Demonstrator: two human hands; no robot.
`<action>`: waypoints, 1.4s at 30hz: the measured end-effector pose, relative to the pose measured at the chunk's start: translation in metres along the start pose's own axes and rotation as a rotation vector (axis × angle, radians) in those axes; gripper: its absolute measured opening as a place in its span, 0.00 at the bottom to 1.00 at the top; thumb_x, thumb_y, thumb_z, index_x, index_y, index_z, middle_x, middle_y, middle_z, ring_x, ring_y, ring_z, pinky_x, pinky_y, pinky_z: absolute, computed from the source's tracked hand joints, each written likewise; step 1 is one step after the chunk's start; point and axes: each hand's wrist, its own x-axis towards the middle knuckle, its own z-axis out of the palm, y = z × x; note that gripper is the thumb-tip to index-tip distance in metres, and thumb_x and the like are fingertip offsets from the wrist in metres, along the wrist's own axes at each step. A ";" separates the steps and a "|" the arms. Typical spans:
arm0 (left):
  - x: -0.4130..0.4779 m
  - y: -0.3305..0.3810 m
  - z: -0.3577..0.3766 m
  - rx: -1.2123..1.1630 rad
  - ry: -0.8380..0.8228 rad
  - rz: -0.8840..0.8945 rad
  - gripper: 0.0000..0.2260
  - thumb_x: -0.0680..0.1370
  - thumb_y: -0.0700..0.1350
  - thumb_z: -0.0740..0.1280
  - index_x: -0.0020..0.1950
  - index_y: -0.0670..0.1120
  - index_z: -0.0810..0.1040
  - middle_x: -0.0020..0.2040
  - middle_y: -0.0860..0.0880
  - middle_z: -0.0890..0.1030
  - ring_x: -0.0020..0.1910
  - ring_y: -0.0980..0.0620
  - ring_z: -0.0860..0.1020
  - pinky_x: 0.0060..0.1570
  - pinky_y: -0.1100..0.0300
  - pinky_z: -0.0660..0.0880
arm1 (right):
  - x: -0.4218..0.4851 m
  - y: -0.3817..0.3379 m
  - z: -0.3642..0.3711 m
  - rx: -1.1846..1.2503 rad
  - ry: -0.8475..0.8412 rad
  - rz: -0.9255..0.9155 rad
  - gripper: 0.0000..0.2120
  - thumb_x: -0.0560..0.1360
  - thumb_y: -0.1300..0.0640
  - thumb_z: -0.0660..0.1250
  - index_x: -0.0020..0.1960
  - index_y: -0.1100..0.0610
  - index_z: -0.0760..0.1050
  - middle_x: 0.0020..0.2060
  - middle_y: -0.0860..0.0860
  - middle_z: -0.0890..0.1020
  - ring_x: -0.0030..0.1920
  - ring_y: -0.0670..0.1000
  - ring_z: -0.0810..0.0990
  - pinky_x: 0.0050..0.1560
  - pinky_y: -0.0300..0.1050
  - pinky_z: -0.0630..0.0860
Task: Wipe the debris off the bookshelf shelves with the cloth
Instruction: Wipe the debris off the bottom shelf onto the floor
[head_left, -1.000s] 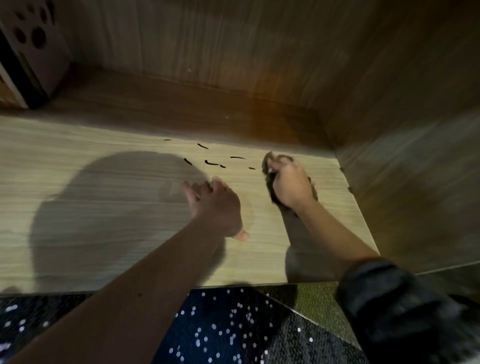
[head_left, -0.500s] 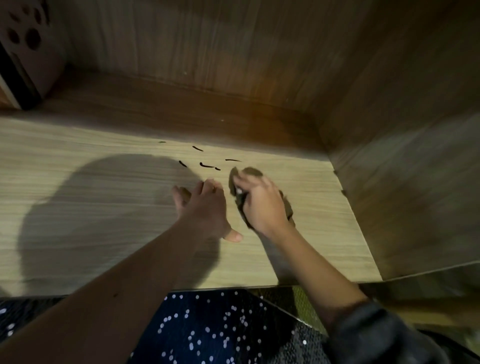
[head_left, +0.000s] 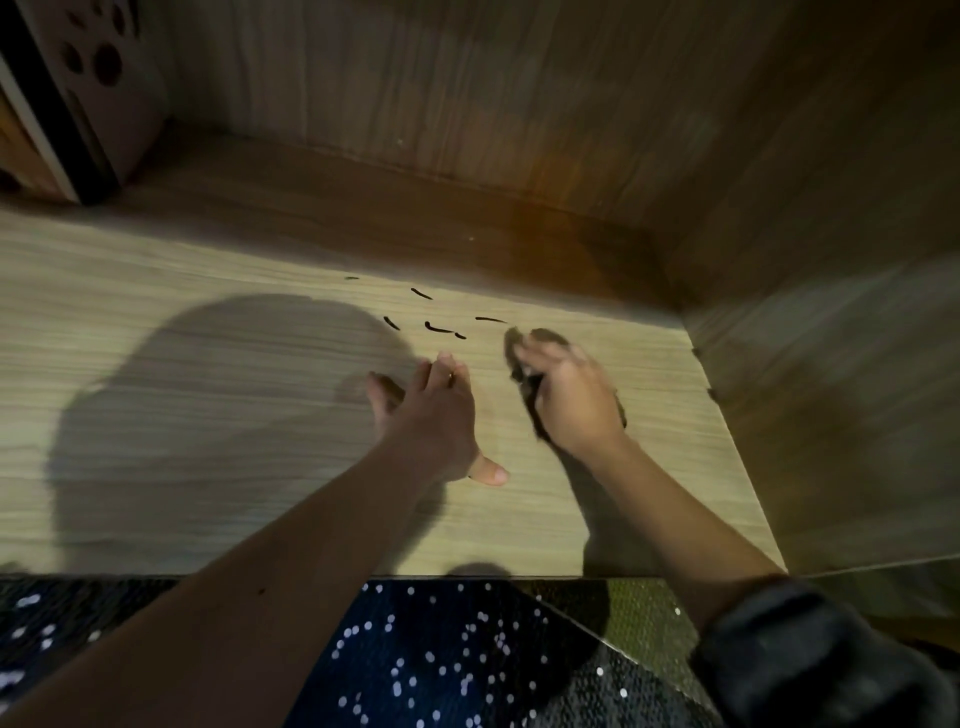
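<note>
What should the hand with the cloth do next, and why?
Probably slide the right hand and its cloth a little to the left, over the dark debris slivers. They lie on the shelf just left of the cloth, not yet wiped. The left hand rests flat just in front of them.

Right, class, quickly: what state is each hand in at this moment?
Left hand: open, fingers spread, resting on the shelf.
Right hand: closed round the dark cloth, pressing it to the shelf.
</note>
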 end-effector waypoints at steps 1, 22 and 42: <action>0.000 0.000 0.000 0.002 0.000 -0.001 0.54 0.67 0.67 0.67 0.76 0.43 0.36 0.77 0.46 0.37 0.76 0.47 0.39 0.67 0.32 0.42 | 0.013 0.006 -0.004 -0.017 -0.009 0.091 0.24 0.75 0.65 0.58 0.69 0.50 0.69 0.69 0.47 0.69 0.68 0.54 0.65 0.69 0.51 0.60; 0.001 -0.001 0.000 -0.014 -0.013 0.008 0.54 0.68 0.65 0.68 0.76 0.42 0.37 0.77 0.46 0.38 0.76 0.46 0.39 0.67 0.32 0.43 | -0.029 0.000 0.010 0.083 0.086 -0.067 0.24 0.73 0.68 0.61 0.65 0.51 0.73 0.66 0.48 0.73 0.65 0.56 0.69 0.66 0.54 0.65; 0.011 0.016 -0.009 0.142 0.031 -0.057 0.46 0.62 0.65 0.73 0.70 0.41 0.62 0.70 0.44 0.59 0.72 0.40 0.57 0.69 0.36 0.45 | 0.055 0.082 -0.011 0.025 0.091 0.320 0.19 0.77 0.61 0.56 0.67 0.55 0.71 0.66 0.55 0.73 0.65 0.59 0.68 0.66 0.50 0.65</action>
